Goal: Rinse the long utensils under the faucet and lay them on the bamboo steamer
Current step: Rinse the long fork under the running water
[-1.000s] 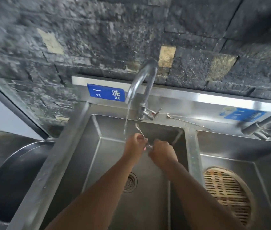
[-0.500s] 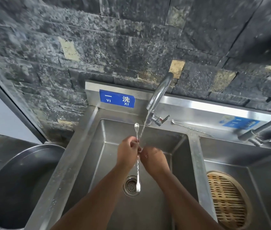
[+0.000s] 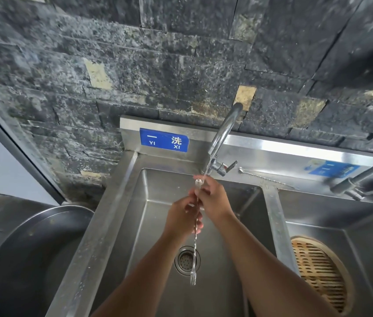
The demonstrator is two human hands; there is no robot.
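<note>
A long twisted bar spoon (image 3: 195, 227) is held upright under the faucet (image 3: 223, 133) stream, above the left basin (image 3: 226, 282) drain. Since half a second earlier, the right hand (image 3: 214, 197) has been raised toward the bowl end while the left hand (image 3: 182, 219) is lower; both hands' fingers are closed on the stem. The bamboo steamer (image 3: 320, 273) sits in the right basin.

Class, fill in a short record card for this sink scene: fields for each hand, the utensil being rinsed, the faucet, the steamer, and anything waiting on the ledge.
left hand: grips the utensil lower down
right hand: grips it near the top
long utensil: thin metal bar spoon, upright, forked end down over the drain
faucet: running onto the spoon's top
bamboo steamer: in the right basin, nothing on it
ledge: second long utensil lying behind the divider
</note>
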